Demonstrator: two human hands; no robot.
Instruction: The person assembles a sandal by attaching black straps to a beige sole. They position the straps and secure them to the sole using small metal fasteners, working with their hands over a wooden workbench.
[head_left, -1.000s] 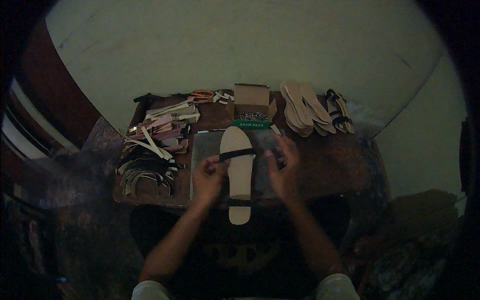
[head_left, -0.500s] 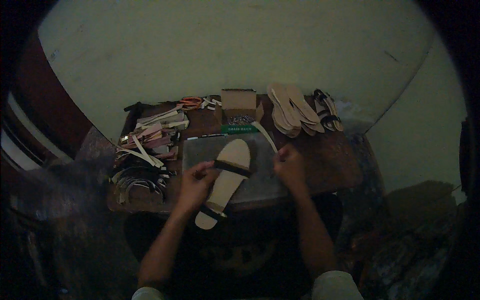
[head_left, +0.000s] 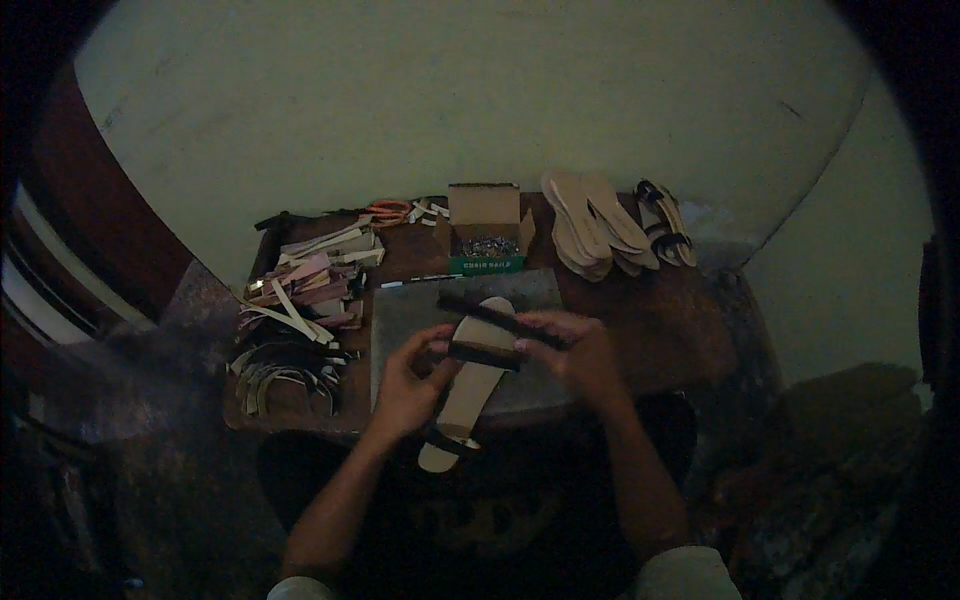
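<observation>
A sandal with a pale tan sole (head_left: pixel 470 398) and dark straps is held tilted, toe away from me, over the near part of a grey slab (head_left: pixel 405 318). My left hand (head_left: pixel 408 382) is closed on its left edge, by the front strap (head_left: pixel 484 354). My right hand (head_left: pixel 578 358) pinches one end of a loose dark strap (head_left: pixel 498 317). That strap crosses over the toe area, beyond the fixed front strap; whether it touches the sole I cannot tell. The heel end, with another dark strap (head_left: pixel 452 441), points toward my lap.
Behind the slab stands an open cardboard box (head_left: pixel 487 265) of small metal pieces. Stacked pale soles (head_left: pixel 577 228) and a strapped sandal (head_left: pixel 665 228) lie at the back right. Leftward are light strips (head_left: pixel 312 275), curved dark strips (head_left: pixel 285 372), orange-handled scissors (head_left: pixel 388 211) and a pen (head_left: pixel 425 281).
My right hand has moved left to the sandal's front, and the strap in it has turned from its pale side to its dark side. The sandal has shifted slightly right and toward me.
</observation>
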